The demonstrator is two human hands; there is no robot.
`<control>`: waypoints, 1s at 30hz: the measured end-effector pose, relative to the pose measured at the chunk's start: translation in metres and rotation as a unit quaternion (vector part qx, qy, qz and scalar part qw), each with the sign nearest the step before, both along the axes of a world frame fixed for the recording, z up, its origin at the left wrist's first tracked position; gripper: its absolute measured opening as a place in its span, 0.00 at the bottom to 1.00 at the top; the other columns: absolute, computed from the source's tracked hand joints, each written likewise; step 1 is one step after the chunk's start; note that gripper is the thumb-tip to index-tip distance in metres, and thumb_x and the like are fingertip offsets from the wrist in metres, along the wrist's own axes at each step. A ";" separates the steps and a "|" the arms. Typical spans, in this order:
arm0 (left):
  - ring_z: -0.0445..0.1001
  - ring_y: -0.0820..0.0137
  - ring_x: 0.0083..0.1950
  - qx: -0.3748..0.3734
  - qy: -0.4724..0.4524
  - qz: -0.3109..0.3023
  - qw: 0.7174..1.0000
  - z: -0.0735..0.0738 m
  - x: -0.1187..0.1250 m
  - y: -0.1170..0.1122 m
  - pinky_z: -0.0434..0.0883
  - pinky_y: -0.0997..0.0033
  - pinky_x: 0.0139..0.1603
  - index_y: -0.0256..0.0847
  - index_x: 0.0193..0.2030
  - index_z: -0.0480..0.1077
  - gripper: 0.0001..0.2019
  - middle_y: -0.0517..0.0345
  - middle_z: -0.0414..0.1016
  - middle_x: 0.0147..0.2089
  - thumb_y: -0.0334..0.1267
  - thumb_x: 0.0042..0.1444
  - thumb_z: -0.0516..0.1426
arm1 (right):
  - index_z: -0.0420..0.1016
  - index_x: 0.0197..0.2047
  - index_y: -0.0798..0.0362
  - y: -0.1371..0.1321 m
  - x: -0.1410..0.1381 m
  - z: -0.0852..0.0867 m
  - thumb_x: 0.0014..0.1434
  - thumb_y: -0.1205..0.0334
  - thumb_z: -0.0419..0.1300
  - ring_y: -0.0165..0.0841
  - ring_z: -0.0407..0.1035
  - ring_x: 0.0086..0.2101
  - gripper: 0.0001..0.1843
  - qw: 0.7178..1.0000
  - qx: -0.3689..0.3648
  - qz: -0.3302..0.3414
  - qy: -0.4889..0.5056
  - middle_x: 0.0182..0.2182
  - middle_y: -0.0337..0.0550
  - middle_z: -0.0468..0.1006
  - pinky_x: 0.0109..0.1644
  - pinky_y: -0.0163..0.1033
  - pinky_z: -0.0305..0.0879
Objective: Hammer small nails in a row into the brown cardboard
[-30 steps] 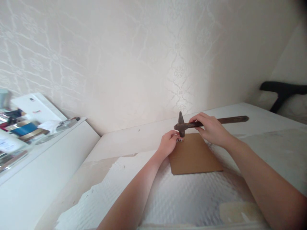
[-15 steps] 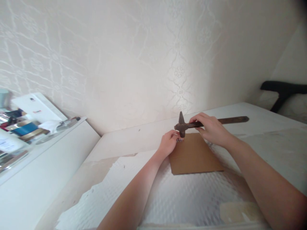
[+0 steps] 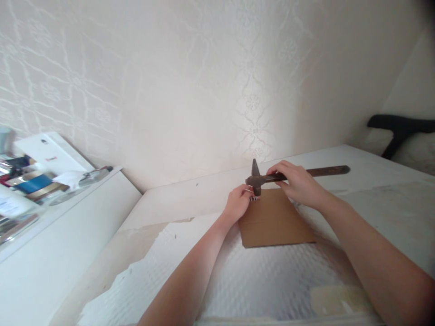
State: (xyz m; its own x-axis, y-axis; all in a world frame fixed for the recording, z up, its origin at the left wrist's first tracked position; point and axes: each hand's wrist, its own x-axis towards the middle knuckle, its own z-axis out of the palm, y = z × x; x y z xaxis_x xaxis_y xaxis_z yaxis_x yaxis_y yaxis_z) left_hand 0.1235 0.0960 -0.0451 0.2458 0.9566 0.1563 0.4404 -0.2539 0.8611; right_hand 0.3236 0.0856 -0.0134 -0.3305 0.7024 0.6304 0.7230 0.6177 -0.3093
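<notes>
My right hand (image 3: 296, 183) is wrapped round the wooden handle of a hammer (image 3: 257, 179), close to its head. The dark metal head hangs over the far left part of a piece of brown cardboard (image 3: 277, 222). Beside it, my left hand (image 3: 239, 203) rests at the cardboard's left edge with its fingers closed together. A small black-and-white striped thing (image 3: 253, 198) shows at those fingertips, under the hammer head. What the left fingers pinch, if anything, is too small to make out.
The cardboard lies on a worn white surface (image 3: 265, 280) with peeling patches. To the left, a white cabinet (image 3: 84, 217) carries a white box (image 3: 54, 154) and assorted items. A patterned wall (image 3: 190, 104) rises behind. A black armrest-like part (image 3: 394, 129) stands at the right.
The hammer and my right hand have shifted very slightly to the left, along with a small movement of the whole view. My left hand keeps its place at the cardboard.
</notes>
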 end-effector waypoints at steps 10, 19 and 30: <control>0.74 0.68 0.42 -0.005 -0.008 0.003 1.000 -0.001 -0.001 0.000 0.67 0.70 0.47 0.39 0.31 0.72 0.10 0.56 0.78 0.36 0.32 0.53 0.49 | 0.69 0.38 0.50 0.000 0.001 -0.001 0.50 0.75 0.50 0.38 0.70 0.36 0.15 1.000 -0.007 -0.001 -0.002 0.36 0.44 0.73 0.39 0.42 0.64; 0.74 0.68 0.42 -0.008 0.004 0.009 1.000 0.002 0.000 -0.002 0.68 0.70 0.48 0.39 0.32 0.72 0.10 0.56 0.78 0.36 0.32 0.54 0.49 | 0.68 0.38 0.50 0.000 0.000 -0.001 0.49 0.76 0.50 0.38 0.69 0.36 0.16 1.000 -0.008 0.002 -0.013 0.37 0.44 0.73 0.39 0.42 0.63; 0.74 0.67 0.42 0.001 0.013 0.006 1.000 0.001 0.001 -0.001 0.67 0.69 0.48 0.39 0.31 0.72 0.11 0.55 0.78 0.36 0.32 0.54 0.48 | 0.69 0.38 0.51 0.002 0.001 -0.002 0.50 0.75 0.51 0.37 0.69 0.35 0.15 1.000 -0.024 0.006 -0.002 0.36 0.44 0.73 0.40 0.42 0.64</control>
